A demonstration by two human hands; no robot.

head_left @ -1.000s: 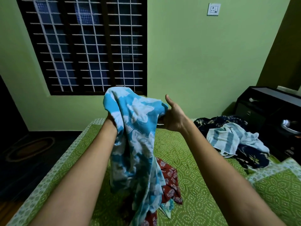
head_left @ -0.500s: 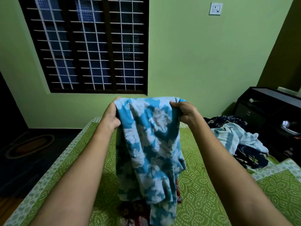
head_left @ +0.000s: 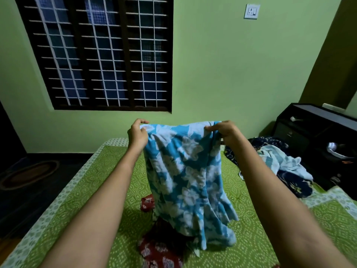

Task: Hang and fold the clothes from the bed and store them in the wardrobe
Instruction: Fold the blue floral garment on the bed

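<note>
A blue garment with a white flower print point(head_left: 185, 176) hangs spread out in front of me above the bed point(head_left: 96, 180). My left hand point(head_left: 137, 134) pinches its top left corner and my right hand point(head_left: 224, 131) pinches its top right corner, so the top edge runs nearly straight between them. Its lower end touches the bed. A red printed cloth point(head_left: 156, 250) lies on the green bedcover under and behind the hanging garment, partly hidden by it.
A heap of clothes lies at the bed's right side: a pale blue striped cloth point(head_left: 280, 161) on a dark navy flowered one point(head_left: 293, 184). A black cabinet point(head_left: 316, 132) stands beyond it. A barred window point(head_left: 100, 55) fills the wall ahead. A rug point(head_left: 29, 174) lies on the floor at left.
My right hand has taken hold of the garment, and both hands have moved apart and drawn its top edge out wide. The garment now hangs flatter and lower.
</note>
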